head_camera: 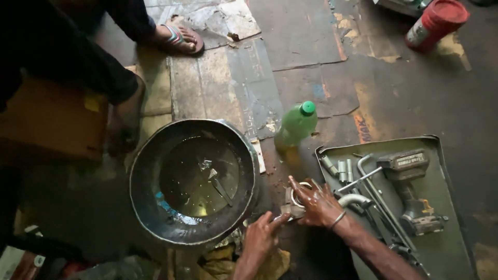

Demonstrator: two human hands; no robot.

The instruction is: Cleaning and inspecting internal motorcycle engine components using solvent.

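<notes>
On the dark, stained floor point(394, 88), a big round metal basin point(150, 207) is sitting at about 9 o'clock from the hands, holding a shallow pool of oily liquid with small metal bits lying in it. At 3 o'clock, a grey tray point(441, 171) is lying flat, carrying a cordless drill point(410, 186), bent bar wrenches and a few sockets. At 12 o'clock, a green bottle point(296, 124) is standing upright, tilted in the view, just beyond the basin's rim. Far off at 1 o'clock, a red can point(436, 22) is standing near the frame's edge. At 11 o'clock, another person's sandalled foot point(179, 37) is resting on the floor.

Between basin and tray, the right hand point(320, 203) is coming in from 5 o'clock, forearm angled up, oily fingers spread and arched over a small metal ring part point(294, 199), gripping it from the right; a bangle is sitting at the wrist. The left hand point(262, 236) is rising from 6 o'clock, fingers bent, index finger and thumb pinching the part's lower left edge. The part is touching both hands, just beside the basin's rim.
</notes>
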